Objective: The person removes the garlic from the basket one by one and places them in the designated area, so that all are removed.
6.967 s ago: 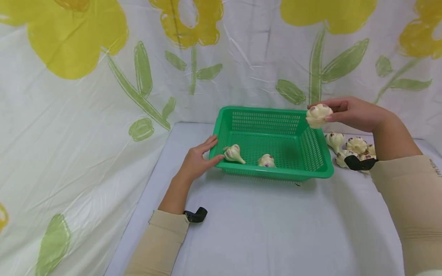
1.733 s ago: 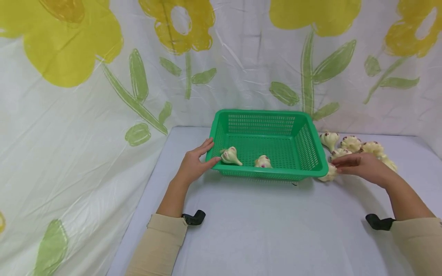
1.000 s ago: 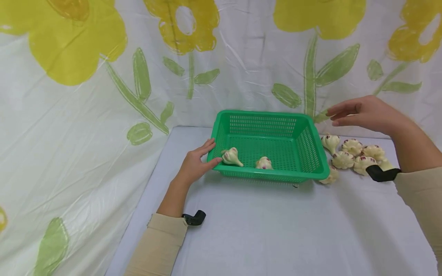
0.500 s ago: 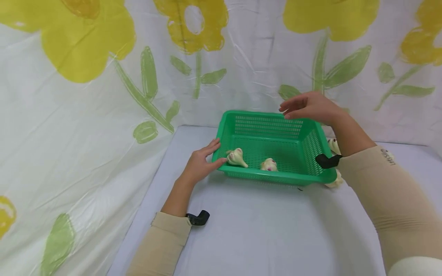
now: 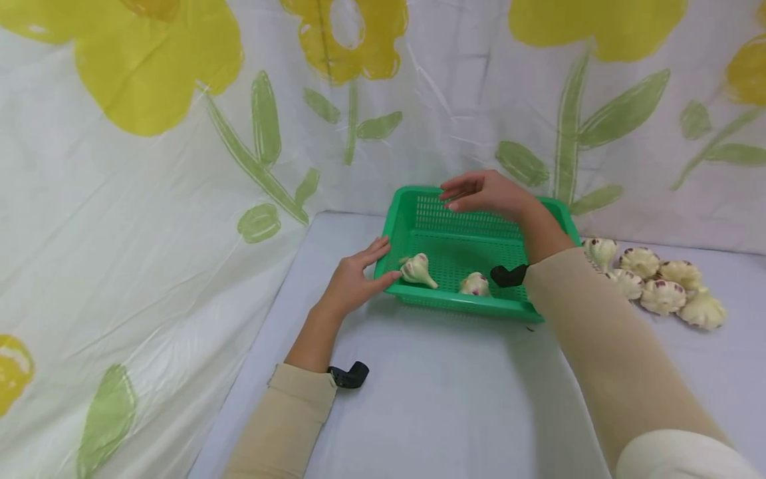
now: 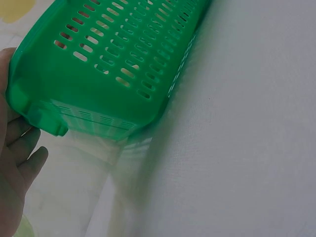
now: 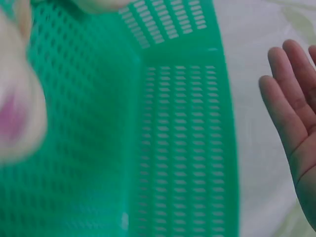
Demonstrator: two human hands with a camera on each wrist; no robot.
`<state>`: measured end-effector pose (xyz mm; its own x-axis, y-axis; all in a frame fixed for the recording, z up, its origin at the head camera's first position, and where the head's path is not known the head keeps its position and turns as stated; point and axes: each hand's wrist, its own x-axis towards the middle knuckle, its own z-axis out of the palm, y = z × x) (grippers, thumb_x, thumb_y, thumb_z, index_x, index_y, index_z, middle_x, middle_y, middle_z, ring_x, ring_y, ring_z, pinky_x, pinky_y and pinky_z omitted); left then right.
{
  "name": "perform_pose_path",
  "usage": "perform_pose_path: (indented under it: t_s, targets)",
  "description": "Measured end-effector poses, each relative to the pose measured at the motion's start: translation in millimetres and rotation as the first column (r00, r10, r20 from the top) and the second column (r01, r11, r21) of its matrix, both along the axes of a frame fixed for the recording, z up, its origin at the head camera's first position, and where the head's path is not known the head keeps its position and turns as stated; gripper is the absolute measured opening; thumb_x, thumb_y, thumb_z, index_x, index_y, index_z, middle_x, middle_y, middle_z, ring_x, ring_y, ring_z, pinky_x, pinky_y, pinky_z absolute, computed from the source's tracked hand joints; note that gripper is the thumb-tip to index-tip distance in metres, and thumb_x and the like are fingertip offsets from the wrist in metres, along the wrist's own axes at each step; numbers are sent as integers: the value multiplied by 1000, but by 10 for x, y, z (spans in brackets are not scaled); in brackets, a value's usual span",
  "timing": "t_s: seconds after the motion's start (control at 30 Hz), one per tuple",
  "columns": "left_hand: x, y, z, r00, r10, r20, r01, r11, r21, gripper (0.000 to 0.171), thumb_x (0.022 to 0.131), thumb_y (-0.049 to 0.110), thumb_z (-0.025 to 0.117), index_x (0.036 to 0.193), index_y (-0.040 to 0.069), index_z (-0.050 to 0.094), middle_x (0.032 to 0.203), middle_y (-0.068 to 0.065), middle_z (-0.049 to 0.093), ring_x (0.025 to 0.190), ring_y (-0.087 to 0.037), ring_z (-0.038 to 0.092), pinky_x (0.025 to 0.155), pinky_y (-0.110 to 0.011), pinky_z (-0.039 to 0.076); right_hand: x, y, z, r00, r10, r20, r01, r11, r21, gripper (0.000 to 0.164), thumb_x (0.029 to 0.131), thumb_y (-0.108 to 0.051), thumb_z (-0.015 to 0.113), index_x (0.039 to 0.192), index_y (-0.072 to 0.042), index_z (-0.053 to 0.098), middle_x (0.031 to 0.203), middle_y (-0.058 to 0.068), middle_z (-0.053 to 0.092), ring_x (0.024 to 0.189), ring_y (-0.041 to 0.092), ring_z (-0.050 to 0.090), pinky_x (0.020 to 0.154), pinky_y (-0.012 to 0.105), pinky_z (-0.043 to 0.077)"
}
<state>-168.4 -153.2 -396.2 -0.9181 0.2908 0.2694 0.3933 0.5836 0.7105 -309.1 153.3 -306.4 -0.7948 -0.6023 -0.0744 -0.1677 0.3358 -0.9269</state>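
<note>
In the head view a green plastic basket [image 5: 467,304] stands on the table, with two garlic bulbs inside. One garlic bulb [image 5: 417,271] lies by its left front corner, another garlic bulb [image 5: 475,285] along the front wall. My left hand [image 5: 353,279] rests against the basket's left front corner, fingers along the left side and thumb at the front rim. My right hand [image 5: 487,194] hovers above the back of the basket, fingers loosely bent, nothing in it. The right wrist view shows that right hand [image 7: 301,118] beyond the rim, fingers extended, with a blurred bulb [image 7: 17,106] close to the camera.
Several more garlic bulbs [image 5: 663,297] lie grouped on the white table [image 5: 443,399], right of the basket. A flowered sheet [image 5: 455,120] hangs right behind the basket. My right forearm crosses over the basket's right front part and hides it.
My right hand touched a bulb right of the basket, then rose without it and moved left over the basket. Seven seconds ago it held a bulb. The left hand stays at the corner.
</note>
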Motion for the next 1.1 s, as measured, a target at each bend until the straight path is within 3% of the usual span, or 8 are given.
perform_pose_path:
  t_s: [0.13, 0.27, 0.5, 0.67, 0.83, 1.1]
  targets:
    - [-13, 2, 26, 1000, 11, 8, -11, 1000, 10, 66, 90, 45, 70, 145, 14, 51, 154, 9, 42, 143, -11, 37, 115, -41, 36, -70, -158, -104, 997, 32, 74, -30, 999, -30, 53, 91, -13, 71, 140, -5, 53, 130, 7, 65, 122, 21, 61, 99, 31, 52]
    - [-19, -6, 38, 1000, 10, -2, -10, 1000, 13, 65, 90, 43, 71, 144, 14, 51, 153, 9, 42, 143, -11, 38, 115, -41, 37, -105, -305, -185, 992, 84, 89, -82, 996, -33, 51, 92, -13, 70, 139, -4, 55, 137, 14, 60, 123, 25, 60, 105, 39, 48]
    - [-25, -15, 50, 1000, -7, -21, 7, 1000, 8, 66, 90, 44, 70, 145, 12, 51, 154, 8, 41, 143, -12, 38, 115, -41, 37, -134, -471, -351, 974, 196, 115, -209, 970, 122, 48, 90, -20, 73, 135, -10, 60, 139, 13, 58, 123, 21, 60, 106, 42, 47]
    - [-24, -27, 59, 1000, -8, -13, 8, 1000, 9, 66, 90, 44, 70, 145, 12, 50, 154, 10, 41, 143, -10, 36, 115, -39, 36, -132, -521, -444, 957, 247, 150, -276, 936, 220, 50, 89, -19, 75, 136, -10, 60, 137, 10, 60, 129, 21, 54, 108, 43, 45]
    - [-15, -29, 42, 1000, -2, 10, 2, 1000, 8, 67, 90, 44, 70, 145, 12, 50, 154, 11, 40, 144, -9, 35, 116, -40, 35, -111, -607, -512, 931, 307, 196, -357, 879, 317, 54, 85, -27, 78, 135, -16, 60, 137, 1, 61, 132, 19, 51, 109, 41, 44]
    - [-7, -12, 1, 1000, -7, 1, 7, 1000, 2, 66, 90, 43, 70, 145, 11, 51, 154, 10, 41, 143, -11, 37, 114, -41, 37, -26, -718, -508, 897, 356, 263, -435, 818, 377, 60, 84, -23, 79, 139, -14, 57, 142, 5, 56, 134, 22, 49, 108, 39, 45]
